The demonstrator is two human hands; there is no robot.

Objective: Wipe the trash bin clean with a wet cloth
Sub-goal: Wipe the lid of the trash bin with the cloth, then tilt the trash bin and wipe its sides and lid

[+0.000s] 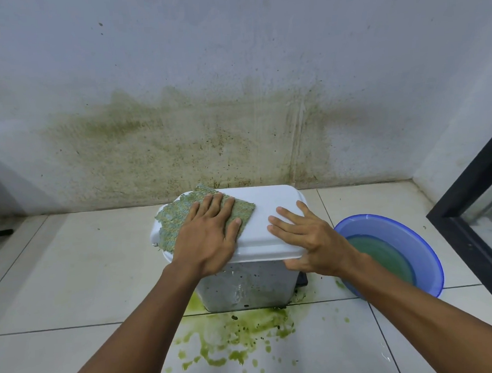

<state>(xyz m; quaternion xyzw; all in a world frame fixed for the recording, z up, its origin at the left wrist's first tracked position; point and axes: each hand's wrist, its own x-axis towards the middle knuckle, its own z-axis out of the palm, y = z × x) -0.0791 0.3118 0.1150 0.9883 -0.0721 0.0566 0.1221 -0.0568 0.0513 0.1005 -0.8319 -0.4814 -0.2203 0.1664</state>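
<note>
We are pressing our left hand [206,239] flat, fingers spread, on the green-stained cloth [183,218], which is lying over the left part of the white lid [269,210] of the trash bin [244,286]. Our right hand [307,240] is resting open on the lid's near right corner, thumb hooking under the rim, clasping nothing else. The bin is standing on the tiled floor [73,281] against the stained wall [207,131], beside a blue basin [407,235] of greenish water. Our hands are hiding part of the lid's front edge.
</note>
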